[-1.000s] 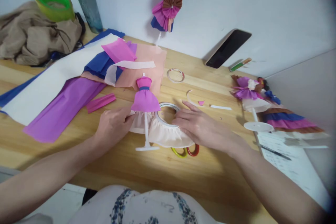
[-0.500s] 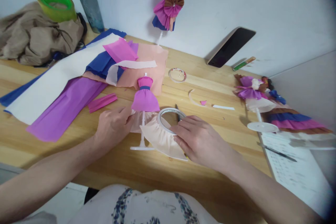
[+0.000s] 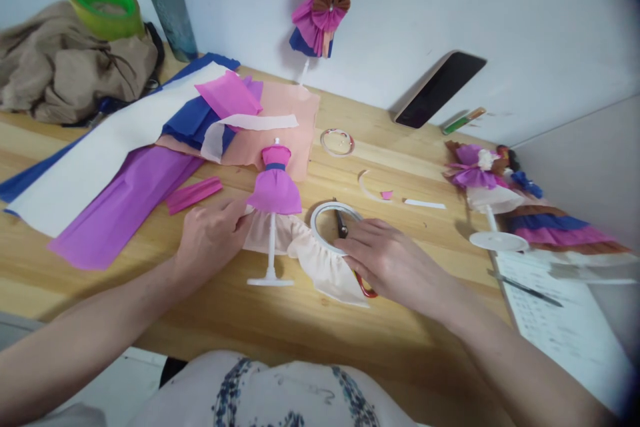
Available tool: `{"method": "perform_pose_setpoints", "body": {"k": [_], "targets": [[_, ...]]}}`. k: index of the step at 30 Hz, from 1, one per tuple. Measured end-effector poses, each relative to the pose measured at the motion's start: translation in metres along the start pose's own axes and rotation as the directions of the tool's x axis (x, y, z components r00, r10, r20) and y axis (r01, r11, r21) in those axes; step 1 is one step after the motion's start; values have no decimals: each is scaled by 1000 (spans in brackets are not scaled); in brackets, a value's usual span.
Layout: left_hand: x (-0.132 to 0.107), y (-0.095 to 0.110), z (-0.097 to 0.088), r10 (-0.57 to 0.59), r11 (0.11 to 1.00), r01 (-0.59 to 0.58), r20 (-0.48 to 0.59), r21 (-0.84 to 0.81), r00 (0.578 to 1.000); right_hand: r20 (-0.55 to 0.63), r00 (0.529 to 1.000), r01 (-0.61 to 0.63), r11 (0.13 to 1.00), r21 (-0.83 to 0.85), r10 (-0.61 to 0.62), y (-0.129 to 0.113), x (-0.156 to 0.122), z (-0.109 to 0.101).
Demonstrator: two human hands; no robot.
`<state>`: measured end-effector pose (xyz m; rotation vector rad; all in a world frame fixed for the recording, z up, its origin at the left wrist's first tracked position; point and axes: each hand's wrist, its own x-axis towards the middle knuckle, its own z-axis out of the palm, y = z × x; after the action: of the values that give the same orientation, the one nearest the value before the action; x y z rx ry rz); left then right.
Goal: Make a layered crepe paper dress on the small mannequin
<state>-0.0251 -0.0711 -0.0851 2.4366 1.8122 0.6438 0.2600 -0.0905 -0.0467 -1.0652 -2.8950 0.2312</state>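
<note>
A small doll-size dress form [image 3: 271, 250] stands upright, wearing a pink and purple crepe paper dress [image 3: 275, 188] with a blue waistband. My left hand [image 3: 213, 233] is closed on the left end of a gathered cream crepe paper strip [image 3: 327, 272], which runs behind the form's white pole and out to the right. My right hand [image 3: 387, 257] is closed on the rim of a roll of white tape [image 3: 316, 227]; its fingertips are partly hidden. Scissors [image 3: 341, 223] lie beneath that hand, their red handle showing below it and the blades inside the ring.
Crepe paper sheets [image 3: 107, 213] and a pink folded strip [image 3: 194, 195] lie at the left. A phone [image 3: 440, 90] leans on the wall. Paper scraps [image 3: 425, 203] and a clear ring [image 3: 337, 143] sit mid-table. Another dressed stand [image 3: 499, 241], a notebook [image 3: 565, 327] and a pen are at right.
The tape roll and my right hand have shifted slightly right. The cream strip is now stretched straighter behind the pole, and more of the scissors shows. My left hand has moved slightly left.
</note>
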Motion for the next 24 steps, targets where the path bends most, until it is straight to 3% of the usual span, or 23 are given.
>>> {"method": "perform_pose_setpoints", "body": {"k": [5, 16, 24], "targets": [[0, 0, 1, 13, 1000, -13, 2, 0, 1000, 2, 998, 65, 995, -73, -65, 7, -1, 9], [-2, -1, 2, 26, 999, -26, -5, -18, 1000, 31, 996, 85, 992, 97, -88, 20, 2, 9], [-2, 1, -2, 7, 1000, -6, 39, -31, 999, -13, 985, 170, 985, -10, -170, 28, 2, 10]]}}
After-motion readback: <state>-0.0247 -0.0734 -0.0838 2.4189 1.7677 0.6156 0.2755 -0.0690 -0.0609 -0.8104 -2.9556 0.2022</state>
